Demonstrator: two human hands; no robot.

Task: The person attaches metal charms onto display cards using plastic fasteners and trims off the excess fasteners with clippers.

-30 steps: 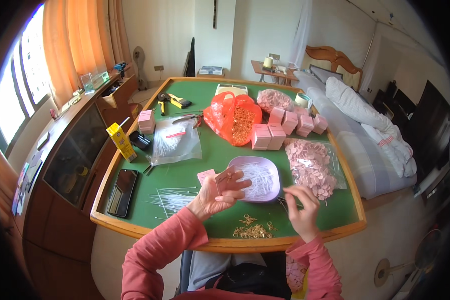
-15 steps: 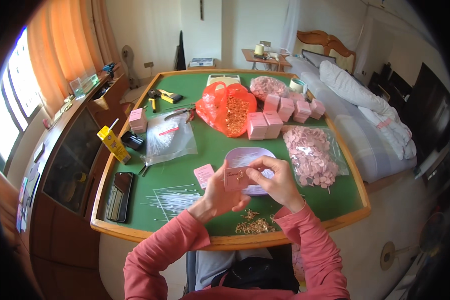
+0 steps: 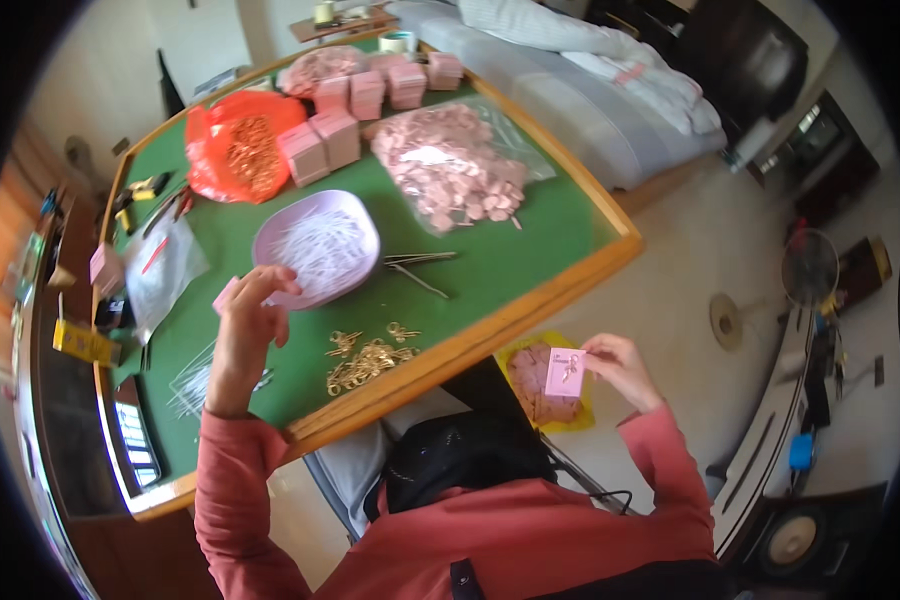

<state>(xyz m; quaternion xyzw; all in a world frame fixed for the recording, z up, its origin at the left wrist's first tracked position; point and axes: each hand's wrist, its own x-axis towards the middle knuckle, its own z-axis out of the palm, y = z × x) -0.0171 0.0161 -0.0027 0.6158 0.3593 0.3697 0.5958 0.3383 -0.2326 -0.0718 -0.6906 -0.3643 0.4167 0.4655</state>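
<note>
My right hand (image 3: 622, 372), out past the table's right edge, pinches a small pink card (image 3: 564, 373) with a gold-coloured metal piece attached. Below that card is a yellow bag (image 3: 583, 417) with pink cards inside. Over the table, my left hand (image 3: 248, 325) has its fingers loosely bent and apart, with nothing seen in them. Beside it stands a lilac bowl (image 3: 373, 240) of thin white plastic strips. A pile of small gold-coloured metal pieces (image 3: 368, 367) lies near the table's front edge. Partly behind my left hand, another pink card (image 3: 224, 294) shows.
Metal tweezers (image 3: 422, 259) lie right of the bowl. Farther back are a clear bag of pink pieces (image 3: 450, 165), stacked pink cards (image 3: 320, 145) and a red bag (image 3: 210, 150). Loose white strips (image 3: 195, 383) and a phone (image 3: 135, 430) lie at left. A fan (image 3: 727, 320) stands on the floor.
My hands have parted. The right one has carried the pink card right, off the table and over the yellow bag; the left has let go of it. The view has swung right.
</note>
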